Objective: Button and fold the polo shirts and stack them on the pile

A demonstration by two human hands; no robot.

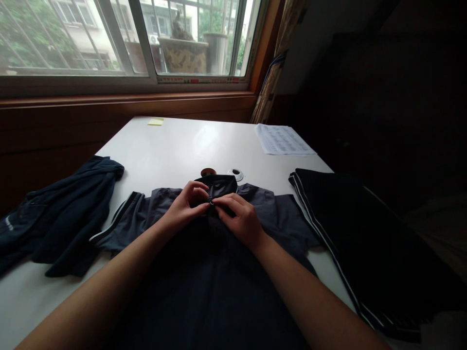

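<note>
A dark short-sleeved polo shirt (219,282) lies spread on the white table, its collar (228,181) toward the window and a sleeve out to each side. Both hands meet at the front opening just below the collar. My left hand (188,204) pinches the placket between thumb and fingers. From the other side my right hand (241,218) grips the placket's edge, fingertips almost touching the left ones. A small pale spot, perhaps a button, shows between the fingertips; it is too small to make out.
A dark blue garment (80,209) lies crumpled at the left. Dark folded clothing with white piping (350,233) is at the right. Printed sheets (284,140), a yellow sticky note (155,121), a brown round piece (208,171) and a white ring (235,174) are on the table (189,141).
</note>
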